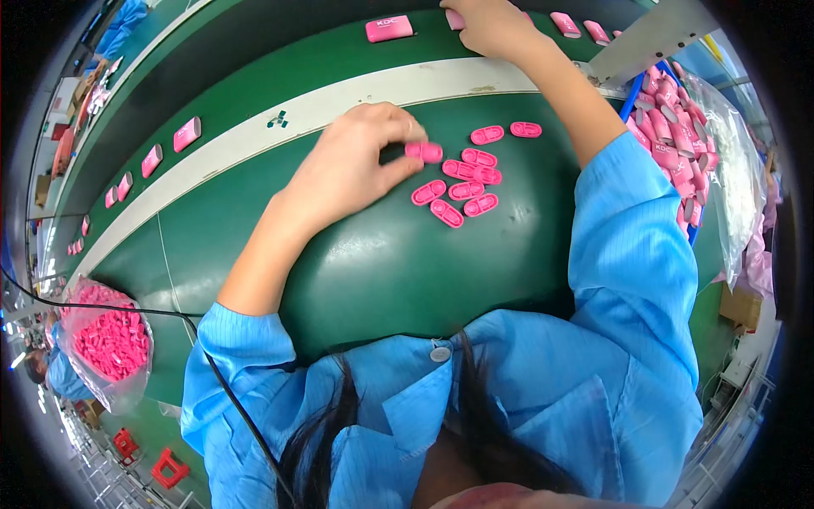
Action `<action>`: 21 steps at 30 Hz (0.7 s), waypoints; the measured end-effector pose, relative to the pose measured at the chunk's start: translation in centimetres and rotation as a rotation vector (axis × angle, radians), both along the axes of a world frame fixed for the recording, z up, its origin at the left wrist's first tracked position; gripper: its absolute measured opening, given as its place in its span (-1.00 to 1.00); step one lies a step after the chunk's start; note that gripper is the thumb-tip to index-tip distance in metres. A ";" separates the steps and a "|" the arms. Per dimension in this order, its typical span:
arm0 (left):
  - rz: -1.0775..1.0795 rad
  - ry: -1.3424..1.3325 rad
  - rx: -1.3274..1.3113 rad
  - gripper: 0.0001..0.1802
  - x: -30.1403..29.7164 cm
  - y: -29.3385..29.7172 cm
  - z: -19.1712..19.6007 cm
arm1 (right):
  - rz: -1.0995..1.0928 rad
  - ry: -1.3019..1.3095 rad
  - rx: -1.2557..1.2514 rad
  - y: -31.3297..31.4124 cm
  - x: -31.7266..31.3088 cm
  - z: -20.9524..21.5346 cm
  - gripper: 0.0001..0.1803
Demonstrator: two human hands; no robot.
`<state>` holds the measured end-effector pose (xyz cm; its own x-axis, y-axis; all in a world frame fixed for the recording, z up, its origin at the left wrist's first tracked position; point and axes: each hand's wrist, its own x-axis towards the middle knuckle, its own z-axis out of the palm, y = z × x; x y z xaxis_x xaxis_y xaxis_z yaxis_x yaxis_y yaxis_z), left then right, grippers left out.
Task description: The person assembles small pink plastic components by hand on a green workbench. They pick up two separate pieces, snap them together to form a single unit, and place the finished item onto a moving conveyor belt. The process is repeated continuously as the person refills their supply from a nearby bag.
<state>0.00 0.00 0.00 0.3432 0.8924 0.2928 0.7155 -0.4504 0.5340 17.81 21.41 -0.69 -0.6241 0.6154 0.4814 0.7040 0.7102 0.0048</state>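
My left hand (pixel 360 157) is above the green table, its thumb and fingers pinched round a small pink oval end cap (pixel 425 152). Several matching oval caps (pixel 465 190) lie loosely grouped just to its right, showing their moulded inner sides; some touch or overlap. My right arm reaches far over the white rail (pixel 441 82). Up there my right hand (pixel 496 30) has its fingers and thumb around a flat pink case (pixel 455 19), which the hand partly covers.
More pink cases (pixel 389 28) sit spaced along the green strip (pixel 288 72) beyond the rail. A blue bin (pixel 629 100) heaped with pink cases (pixel 670 127) stands at right, by a grey metal post (pixel 657 42). A clear bag of pink parts (pixel 110 339) lies left, near a black cable (pixel 222 386).
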 end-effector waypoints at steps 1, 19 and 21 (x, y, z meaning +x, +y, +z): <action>0.051 -0.065 -0.066 -0.78 0.5 0.1 0.2 | 0.011 0.010 -0.027 -1.4 0.6 0.1 -0.61; 0.250 -0.991 -0.239 -0.70 0.6 4.9 -1.9 | 0.372 0.846 -1.252 -8.0 1.9 -2.0 -0.70; 0.268 -0.920 -0.201 -0.68 1.0 4.8 -2.1 | 0.388 0.881 -1.264 -8.2 1.9 -2.6 -0.71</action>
<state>0.98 4.79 -2.07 -0.1646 0.9701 0.1782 0.0464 -0.1728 0.9839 19.66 13.24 -3.33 -0.6458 0.7587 0.0853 -0.0494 0.0699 -0.9963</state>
